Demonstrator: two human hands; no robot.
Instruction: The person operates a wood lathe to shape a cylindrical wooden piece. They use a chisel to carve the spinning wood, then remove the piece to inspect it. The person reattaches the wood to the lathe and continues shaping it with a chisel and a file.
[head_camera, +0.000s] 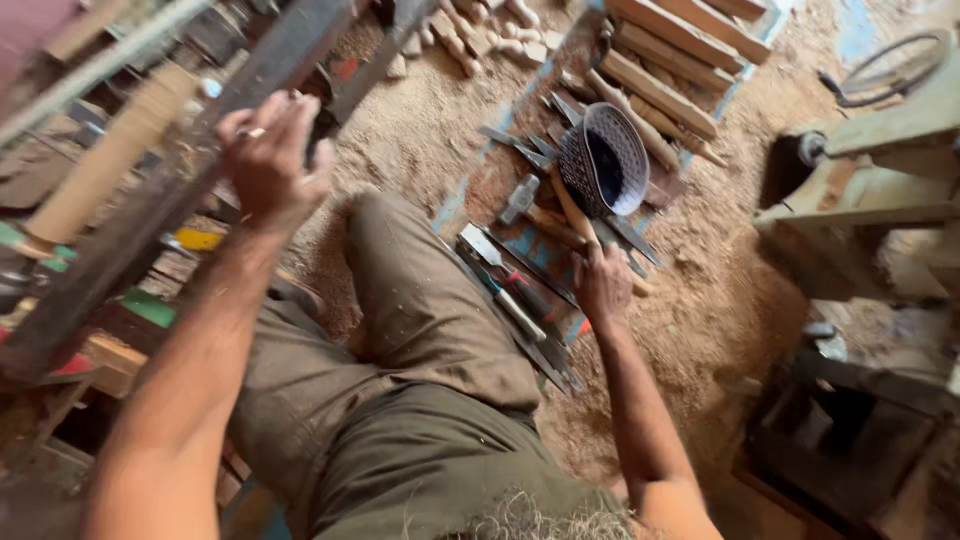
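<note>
My left hand (268, 160) rests on a long dark wooden bar (170, 190) that runs slantwise across a lathe-like bench at the upper left; its fingers lie over the bar. My right hand (603, 283) reaches down to the floor and closes on the wooden handle of a tool (572, 208) among several chisels (510, 290) laid on a blue mat. A dark woven basket (610, 158) lies tipped just beyond that hand. My olive trouser leg (420, 300) stretches between the two arms.
Sawdust (440, 110) covers the floor. Rough wooden billets (665, 75) lie stacked at the top. A pale turned wooden cylinder (110, 160) sits on the bench at left. A greenish machine (870, 190) with a cable stands at right, and a dark crate (850, 430) below it.
</note>
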